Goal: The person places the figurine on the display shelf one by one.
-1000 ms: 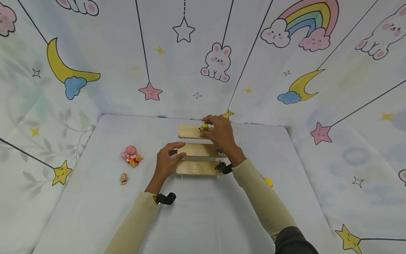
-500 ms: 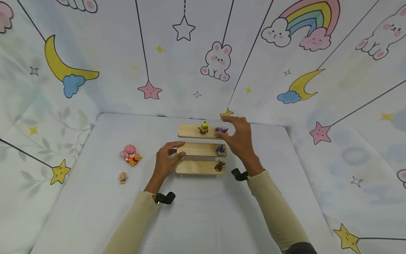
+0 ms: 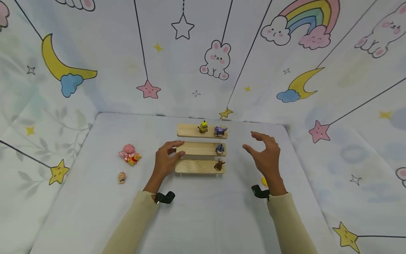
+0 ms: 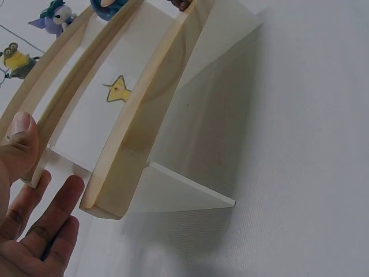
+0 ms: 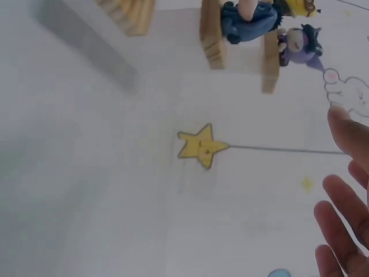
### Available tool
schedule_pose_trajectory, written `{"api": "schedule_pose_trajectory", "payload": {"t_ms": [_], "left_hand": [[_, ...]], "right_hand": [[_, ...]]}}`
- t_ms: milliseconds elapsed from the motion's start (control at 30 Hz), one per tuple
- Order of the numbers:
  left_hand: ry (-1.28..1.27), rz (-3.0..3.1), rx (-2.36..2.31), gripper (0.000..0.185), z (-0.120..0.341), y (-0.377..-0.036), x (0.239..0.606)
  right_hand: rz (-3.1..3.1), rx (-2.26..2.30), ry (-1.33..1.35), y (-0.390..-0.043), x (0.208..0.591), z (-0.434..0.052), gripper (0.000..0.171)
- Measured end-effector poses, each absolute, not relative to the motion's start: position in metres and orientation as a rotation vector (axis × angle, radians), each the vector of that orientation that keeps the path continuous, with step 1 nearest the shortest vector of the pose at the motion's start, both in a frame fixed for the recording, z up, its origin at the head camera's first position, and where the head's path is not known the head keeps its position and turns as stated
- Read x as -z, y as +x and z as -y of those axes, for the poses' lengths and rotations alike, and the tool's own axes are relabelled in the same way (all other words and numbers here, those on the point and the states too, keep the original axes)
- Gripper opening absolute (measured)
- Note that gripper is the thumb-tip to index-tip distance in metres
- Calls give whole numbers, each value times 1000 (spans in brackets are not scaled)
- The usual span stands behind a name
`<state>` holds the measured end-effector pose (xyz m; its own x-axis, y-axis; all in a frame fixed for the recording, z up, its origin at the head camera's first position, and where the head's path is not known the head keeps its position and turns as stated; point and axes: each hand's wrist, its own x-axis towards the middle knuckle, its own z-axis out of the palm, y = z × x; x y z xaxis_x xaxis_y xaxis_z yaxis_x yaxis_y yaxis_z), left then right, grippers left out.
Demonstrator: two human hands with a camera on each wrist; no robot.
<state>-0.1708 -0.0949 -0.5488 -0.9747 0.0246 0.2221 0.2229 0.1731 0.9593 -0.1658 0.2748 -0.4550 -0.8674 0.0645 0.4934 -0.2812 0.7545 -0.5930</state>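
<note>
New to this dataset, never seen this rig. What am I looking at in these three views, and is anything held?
No robot: a person works with two bare hands. The wide picture comes from a camera on the head; the other two come from small cameras strapped to each wrist.

On the cloth-covered table stands a three-step wooden stand. Its top step carries a yellow figure and a purple figure, the middle a blue figure, the bottom a brown figure. To the left lie a pink toy and a small orange figure.

The left hand grips the stand's left end, thumb on the middle step. The right hand hovers to the right of the stand, fingers spread, holding nothing.
</note>
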Motion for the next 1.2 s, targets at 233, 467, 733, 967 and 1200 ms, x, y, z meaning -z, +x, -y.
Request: {"api": "schedule_pose_trajectory", "payload": {"t_ms": [233,467,733,967,1200], "left_hand": [[-231,2294,1918,43,95,-173,548],[-215,2319,1912,43,96,-173,550],[-219,2307,1914,43,94,-172,547],[-216,2303,1918,43,94,-171,548],[-218,2301,1916,43,95,-172,549]], "right_hand": [[2495,-967,12,-137,483,-317,59],[2604,-977,-192,-107,505,-345,56],[2758,-940,-215,-83,534,-366,63],[2842,-924,-224,-73,546,-371,60],[2890,-829,-233,-71,552,-373,48]]}}
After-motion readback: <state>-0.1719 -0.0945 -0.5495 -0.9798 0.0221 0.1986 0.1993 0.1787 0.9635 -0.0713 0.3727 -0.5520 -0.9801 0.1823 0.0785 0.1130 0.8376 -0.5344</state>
